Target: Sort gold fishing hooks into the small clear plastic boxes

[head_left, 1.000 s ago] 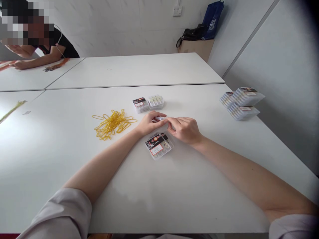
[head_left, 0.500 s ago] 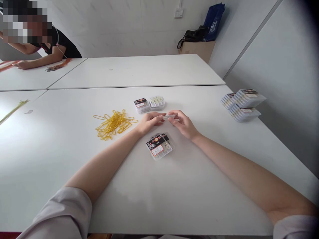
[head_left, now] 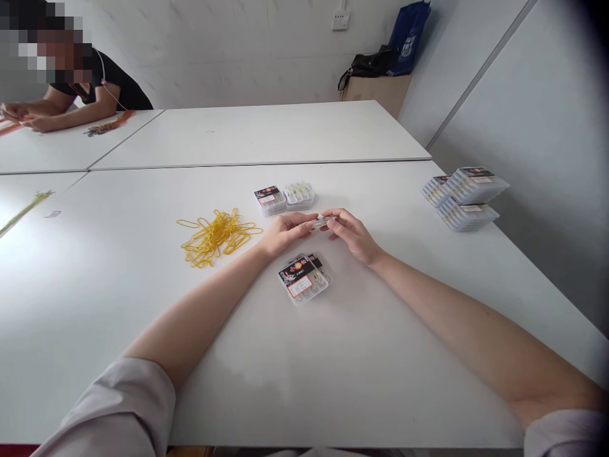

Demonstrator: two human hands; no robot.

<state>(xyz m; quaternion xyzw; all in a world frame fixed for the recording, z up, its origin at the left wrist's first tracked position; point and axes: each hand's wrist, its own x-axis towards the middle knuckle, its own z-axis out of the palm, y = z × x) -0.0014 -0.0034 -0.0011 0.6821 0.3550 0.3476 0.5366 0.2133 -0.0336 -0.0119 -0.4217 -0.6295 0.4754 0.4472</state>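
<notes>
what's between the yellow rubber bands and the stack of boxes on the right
In the head view, the left hand and right hand, pinching a small clear item between them; past them, bare table up to the stack.

- Loose left sleeve of pale greyish-lilac cloth, ending near the elbow with a soft rolled edge
- Same pale cloth on the right sleeve, only its edge in view
- Bare forearms from sleeves to wrists
- Bare left hand and right hand, slim fingers
</notes>
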